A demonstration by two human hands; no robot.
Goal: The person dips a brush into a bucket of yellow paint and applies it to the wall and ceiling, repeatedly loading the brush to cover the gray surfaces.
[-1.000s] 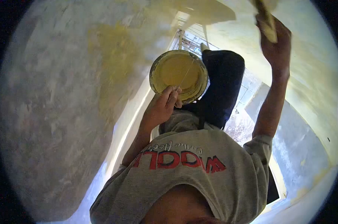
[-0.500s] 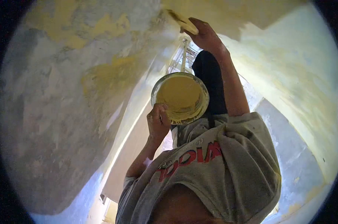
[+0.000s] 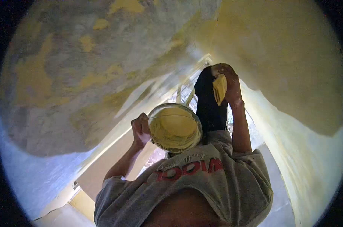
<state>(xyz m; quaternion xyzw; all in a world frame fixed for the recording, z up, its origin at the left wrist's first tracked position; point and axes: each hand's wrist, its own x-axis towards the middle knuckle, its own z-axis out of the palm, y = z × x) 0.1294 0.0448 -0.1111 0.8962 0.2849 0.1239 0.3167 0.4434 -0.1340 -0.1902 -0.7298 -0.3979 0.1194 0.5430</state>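
My left hand (image 3: 141, 130) is closed on the left rim of a round bucket (image 3: 196, 142), near where its thin wire handle crosses the top. Yellow paint (image 3: 175, 123) is inside, with smears up the inner wall. My right hand (image 3: 230, 83) is up and to the right of the bucket, its fingers wrapped round a wide paintbrush (image 3: 219, 89). The brush is coated in yellow and points down, apart from the wall and the bucket. Part of its handle is hidden by my fingers.
A patchy grey and yellow wall (image 3: 58, 113) rises on the left. Another wall (image 3: 285, 56), coated yellowish above and paler below, stands on the right. Ladder rails (image 3: 188, 96) show behind the bucket, beside my dark-trousered leg (image 3: 211, 113).
My right hand has come away from the upper wall and moved down and right, turning the brush downward. The bucket sits lower and slightly left in view. The camera view has shifted.
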